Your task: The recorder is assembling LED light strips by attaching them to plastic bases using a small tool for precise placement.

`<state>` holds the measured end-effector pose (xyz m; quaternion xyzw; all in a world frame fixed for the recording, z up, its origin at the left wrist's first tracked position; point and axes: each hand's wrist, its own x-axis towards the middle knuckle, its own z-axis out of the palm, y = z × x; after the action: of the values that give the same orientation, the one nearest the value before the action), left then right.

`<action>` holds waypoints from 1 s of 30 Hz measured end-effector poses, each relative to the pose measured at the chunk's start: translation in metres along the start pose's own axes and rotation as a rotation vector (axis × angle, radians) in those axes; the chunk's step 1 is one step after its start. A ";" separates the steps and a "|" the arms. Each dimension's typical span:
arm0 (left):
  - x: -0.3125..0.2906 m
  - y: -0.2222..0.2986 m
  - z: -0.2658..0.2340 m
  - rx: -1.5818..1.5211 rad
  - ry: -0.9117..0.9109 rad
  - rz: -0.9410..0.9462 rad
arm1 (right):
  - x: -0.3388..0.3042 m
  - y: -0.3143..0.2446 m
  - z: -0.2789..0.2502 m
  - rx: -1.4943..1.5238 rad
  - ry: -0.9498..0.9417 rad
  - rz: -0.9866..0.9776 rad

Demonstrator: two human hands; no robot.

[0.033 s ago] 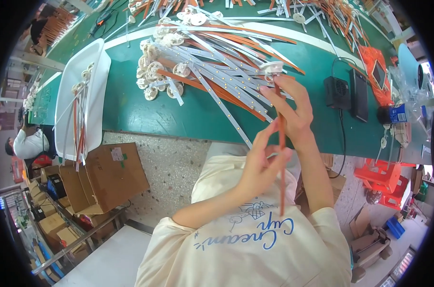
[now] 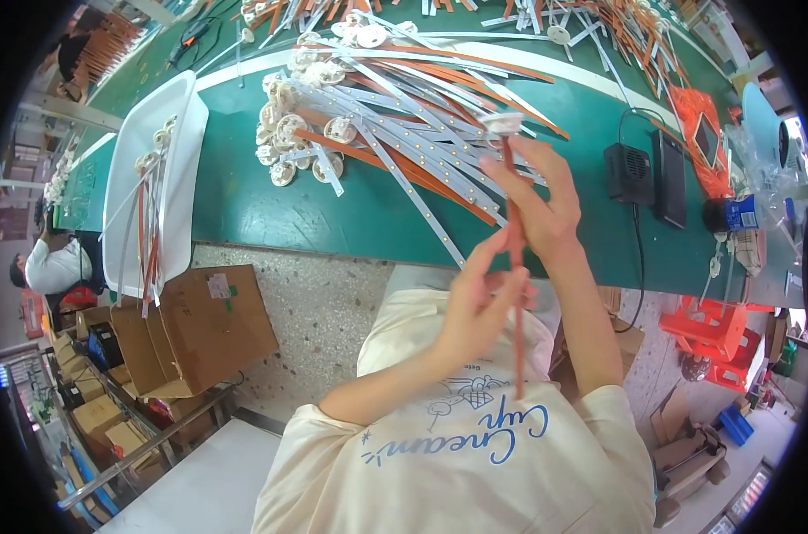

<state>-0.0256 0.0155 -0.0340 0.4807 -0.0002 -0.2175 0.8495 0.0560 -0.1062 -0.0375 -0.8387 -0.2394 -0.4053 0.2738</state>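
Note:
Upright in front of my body is a long thin LED strip (image 2: pixel 518 338) with its orange-brown side showing. A white round plastic end piece (image 2: pixel 502 124) sits at its far end. My right hand (image 2: pixel 546 200) grips the strip just below that end piece, fingers bent around it. Lower down, my left hand (image 2: pixel 484 298) pinches the same strip between thumb and fingers. Beyond my hands a heap of similar LED strips (image 2: pixel 395 120) lies on the green table (image 2: pixel 333 227), some light-side up with small yellow dots, their white round ends (image 2: pixel 288 133) bunched at the left.
A white tray (image 2: pixel 190 160) with several strips stands at the table's left. Right of my hands are a black box-shaped device (image 2: pixel 628 173) with a cable and a dark flat block (image 2: pixel 669 187). Cardboard boxes (image 2: pixel 208 329) and red plastic stools (image 2: pixel 707 329) are below the table.
The held strip has shifted slightly left and now leans a little differently. My left hand has moved a little left with it; my right hand stays nearly in place.

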 end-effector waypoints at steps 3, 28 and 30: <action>-0.002 0.044 -0.035 0.131 0.261 0.071 | 0.010 0.005 0.020 -0.001 0.003 0.113; 0.057 0.134 -0.126 1.400 0.440 0.816 | 0.075 0.005 0.009 0.252 -0.546 0.632; 0.066 0.132 -0.122 1.384 0.422 0.838 | 0.079 0.015 -0.020 0.264 -0.476 0.693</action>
<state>0.1086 0.1488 -0.0054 0.8847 -0.1534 0.2600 0.3553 0.0982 -0.1166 0.0327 -0.8973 -0.0500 -0.0507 0.4357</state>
